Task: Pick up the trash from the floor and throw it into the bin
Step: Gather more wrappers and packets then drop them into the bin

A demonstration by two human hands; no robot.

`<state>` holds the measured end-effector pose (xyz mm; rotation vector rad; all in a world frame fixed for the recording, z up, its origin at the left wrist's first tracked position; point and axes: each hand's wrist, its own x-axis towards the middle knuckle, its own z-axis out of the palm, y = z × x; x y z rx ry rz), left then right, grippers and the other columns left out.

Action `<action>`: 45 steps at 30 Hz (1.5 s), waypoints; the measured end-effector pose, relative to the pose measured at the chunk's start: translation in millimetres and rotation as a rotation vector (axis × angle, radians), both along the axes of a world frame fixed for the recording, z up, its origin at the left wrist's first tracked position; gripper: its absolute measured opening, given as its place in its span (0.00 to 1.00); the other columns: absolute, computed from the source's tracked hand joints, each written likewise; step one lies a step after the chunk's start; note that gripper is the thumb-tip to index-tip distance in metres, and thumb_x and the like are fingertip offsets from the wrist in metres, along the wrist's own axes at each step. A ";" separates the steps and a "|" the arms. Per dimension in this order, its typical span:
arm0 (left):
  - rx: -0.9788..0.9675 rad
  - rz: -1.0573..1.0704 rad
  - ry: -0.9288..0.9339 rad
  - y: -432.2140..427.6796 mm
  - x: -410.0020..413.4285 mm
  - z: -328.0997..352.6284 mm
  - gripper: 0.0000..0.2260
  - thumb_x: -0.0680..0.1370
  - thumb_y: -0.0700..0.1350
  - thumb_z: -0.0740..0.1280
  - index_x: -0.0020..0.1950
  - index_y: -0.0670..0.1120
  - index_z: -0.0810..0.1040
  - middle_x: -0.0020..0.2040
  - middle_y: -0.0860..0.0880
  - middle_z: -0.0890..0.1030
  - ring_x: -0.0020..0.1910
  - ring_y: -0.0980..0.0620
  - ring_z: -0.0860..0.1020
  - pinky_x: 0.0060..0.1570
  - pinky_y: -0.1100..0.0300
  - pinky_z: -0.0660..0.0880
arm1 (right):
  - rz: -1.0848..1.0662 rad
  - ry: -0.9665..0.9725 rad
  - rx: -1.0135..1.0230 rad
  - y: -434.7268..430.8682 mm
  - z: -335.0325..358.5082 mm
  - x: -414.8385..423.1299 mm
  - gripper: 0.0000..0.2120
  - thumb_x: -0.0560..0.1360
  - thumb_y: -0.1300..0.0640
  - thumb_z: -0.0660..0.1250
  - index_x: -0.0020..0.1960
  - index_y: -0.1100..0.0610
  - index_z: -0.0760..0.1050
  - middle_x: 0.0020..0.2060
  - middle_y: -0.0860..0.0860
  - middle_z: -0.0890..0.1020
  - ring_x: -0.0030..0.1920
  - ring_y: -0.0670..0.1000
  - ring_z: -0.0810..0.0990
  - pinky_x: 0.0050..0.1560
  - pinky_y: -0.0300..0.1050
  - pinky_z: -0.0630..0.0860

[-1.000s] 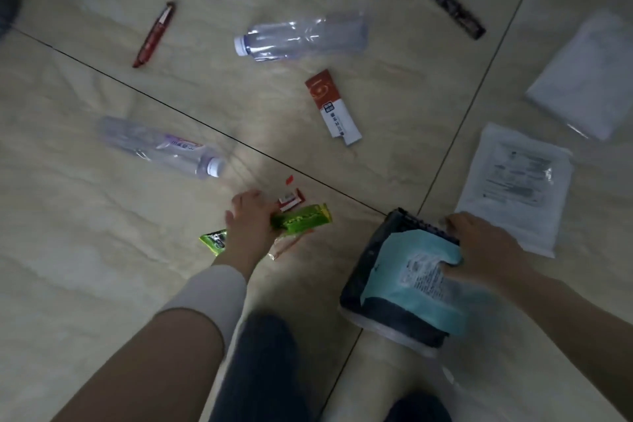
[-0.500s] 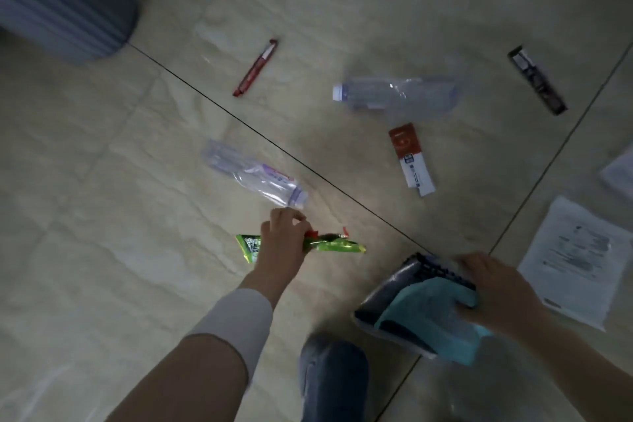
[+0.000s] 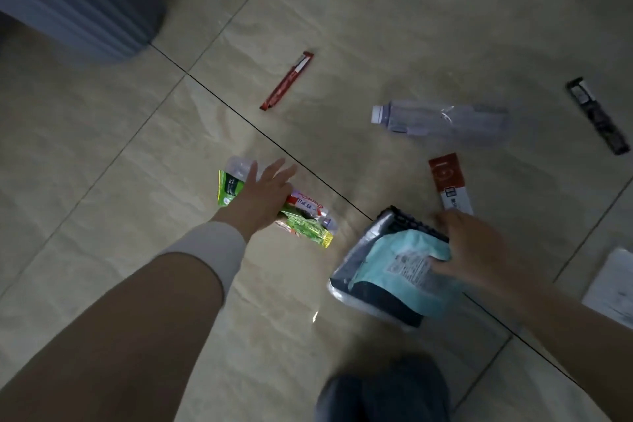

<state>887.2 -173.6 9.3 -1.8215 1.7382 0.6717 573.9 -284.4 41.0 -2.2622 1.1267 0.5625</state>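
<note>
A tiled floor (image 3: 102,181) in dim light, strewn with trash, fills the view from above. At the far left, well beyond the fingers of either hand, stands a ribbed grey bin (image 3: 78,0). The person's right hand (image 3: 476,250) has its fingers closed on a stack of flat bags: a teal pouch (image 3: 404,271) with a printed label lying over a dark bag (image 3: 380,233), held just above the floor. The left hand (image 3: 260,195), in a pale sleeve (image 3: 205,250), spreads its fingers open over a clear plastic bottle (image 3: 308,204) with a red-and-white label, while green wrappers (image 3: 305,226) are pinned under its palm; whether the bottle itself is gripped cannot be told. Farther out, beyond the right hand's fingers, a second clear bottle (image 3: 442,120) lies on its side with its white cap pointing left. Touching those fingertips, or just past them, is a red-and-white carton (image 3: 450,185). A white paper sheet (image 3: 613,284) sits at the right edge, to the outside of the right wrist. A long black wrapper (image 3: 597,115) lies at the far right, and a thin red wrapper (image 3: 287,80) lies well ahead of the left hand's fingers, toward the bin.
</note>
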 end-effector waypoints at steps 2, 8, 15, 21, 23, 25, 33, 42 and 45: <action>0.010 -0.004 0.038 0.2 5.1 -20.6 0.29 0.74 0.51 0.66 0.72 0.45 0.61 0.78 0.49 0.55 0.77 0.49 0.49 0.73 0.41 0.45 | -0.014 -0.020 0.016 -3.8 -17.5 0.5 0.28 0.63 0.50 0.75 0.60 0.57 0.72 0.53 0.52 0.79 0.52 0.55 0.79 0.49 0.49 0.76; -0.181 0.116 0.173 -9.0 8.9 -43.9 0.34 0.67 0.50 0.74 0.70 0.45 0.64 0.66 0.45 0.72 0.65 0.44 0.70 0.67 0.52 0.59 | -0.070 -0.035 0.063 -12.0 -44.6 -2.8 0.26 0.64 0.53 0.75 0.59 0.58 0.72 0.52 0.54 0.79 0.51 0.56 0.79 0.48 0.48 0.76; -0.103 0.465 0.276 -4.0 -6.0 -31.2 0.31 0.65 0.52 0.75 0.64 0.47 0.68 0.59 0.46 0.77 0.58 0.43 0.75 0.54 0.52 0.72 | -0.143 -0.005 0.141 -16.9 -42.3 -6.6 0.23 0.63 0.54 0.74 0.54 0.57 0.72 0.46 0.52 0.78 0.48 0.57 0.80 0.46 0.49 0.77; 0.018 1.074 0.555 24.2 -31.0 33.8 0.31 0.67 0.51 0.75 0.62 0.42 0.64 0.53 0.46 0.75 0.52 0.46 0.75 0.50 0.55 0.72 | -0.379 0.065 0.304 -17.9 15.5 -18.5 0.20 0.62 0.54 0.76 0.49 0.55 0.72 0.41 0.52 0.80 0.39 0.51 0.79 0.36 0.41 0.72; 0.018 1.219 0.603 31.6 -35.9 70.1 0.31 0.67 0.50 0.75 0.63 0.41 0.65 0.52 0.47 0.75 0.52 0.46 0.75 0.51 0.54 0.73 | -0.492 0.086 0.342 -15.9 47.8 -18.9 0.19 0.62 0.55 0.76 0.49 0.56 0.72 0.41 0.53 0.80 0.36 0.50 0.77 0.31 0.39 0.69; -0.027 1.348 0.694 35.6 -38.9 114.7 0.26 0.68 0.47 0.74 0.61 0.40 0.70 0.51 0.45 0.78 0.52 0.45 0.78 0.53 0.54 0.75 | -0.591 0.082 0.400 -13.8 83.4 -14.8 0.18 0.63 0.57 0.75 0.50 0.60 0.76 0.42 0.56 0.83 0.37 0.52 0.80 0.34 0.42 0.75; -0.292 1.712 0.876 38.3 -33.0 285.6 0.18 0.72 0.47 0.70 0.59 0.43 0.75 0.48 0.46 0.82 0.44 0.49 0.81 0.43 0.58 0.77 | -0.731 0.057 0.496 -6.6 219.5 25.1 0.10 0.65 0.53 0.72 0.43 0.57 0.77 0.33 0.49 0.82 0.27 0.44 0.79 0.25 0.35 0.75; -0.548 1.810 0.902 38.0 40.7 388.7 0.23 0.71 0.51 0.70 0.62 0.42 0.74 0.56 0.42 0.82 0.52 0.43 0.81 0.59 0.46 0.76 | -0.674 0.026 0.639 21.1 301.7 113.5 0.07 0.69 0.55 0.72 0.38 0.56 0.75 0.34 0.50 0.79 0.29 0.44 0.76 0.17 0.29 0.68; -0.623 1.847 0.890 49.9 81.0 403.0 0.23 0.71 0.51 0.71 0.61 0.42 0.74 0.55 0.43 0.82 0.52 0.44 0.81 0.58 0.46 0.76 | -0.625 0.069 0.645 28.9 313.0 155.3 0.07 0.69 0.55 0.72 0.38 0.55 0.75 0.35 0.50 0.80 0.30 0.45 0.77 0.20 0.33 0.70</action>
